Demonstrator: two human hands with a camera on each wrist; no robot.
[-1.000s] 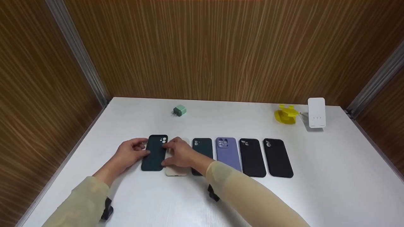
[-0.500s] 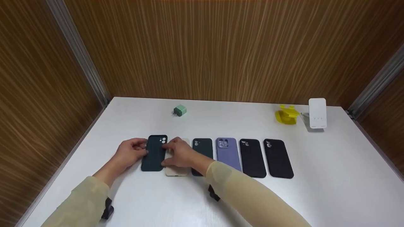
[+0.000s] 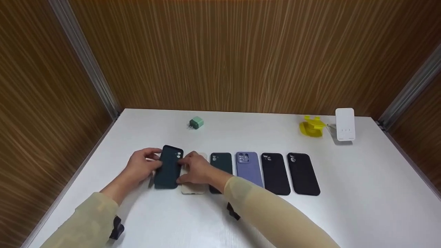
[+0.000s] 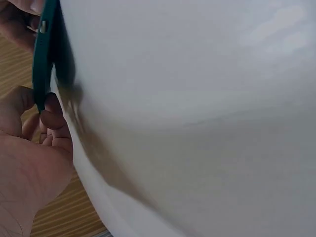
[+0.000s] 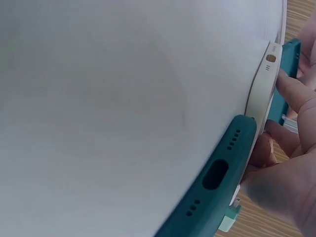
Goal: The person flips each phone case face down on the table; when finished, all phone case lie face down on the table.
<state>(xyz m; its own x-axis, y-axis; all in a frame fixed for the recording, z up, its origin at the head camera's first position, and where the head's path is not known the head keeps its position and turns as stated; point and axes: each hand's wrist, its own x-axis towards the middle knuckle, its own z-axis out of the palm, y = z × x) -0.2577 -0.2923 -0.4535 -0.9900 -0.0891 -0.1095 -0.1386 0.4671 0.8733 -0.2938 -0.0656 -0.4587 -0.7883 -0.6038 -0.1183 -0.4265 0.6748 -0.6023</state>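
A dark teal phone case (image 3: 167, 171), its hollow inside facing up, stands at the left end of a row of cases. My left hand (image 3: 140, 164) pinches its left edge between thumb and fingers; that side is tipped up off the table. At its right edge, the thumb and index fingertip of my right hand (image 3: 198, 168) touch, spread apart along the side. Beneath the right hand lies a cream phone case (image 3: 193, 189), partly covered. A second teal phone case (image 3: 220, 157) lies beside it, its near end large in the right wrist view.
Further right in the row lie a lavender phone case (image 3: 248, 170) and two black phone cases (image 3: 276, 174). At the back of the white table (image 3: 165, 220) are a green charger plug (image 3: 196, 122), a yellow stand (image 3: 313, 126) and a white stand (image 3: 345, 124).
The left side of the dark teal phone case has risen and the case has turned slightly, with my left hand gripping it. The right hand has barely moved.
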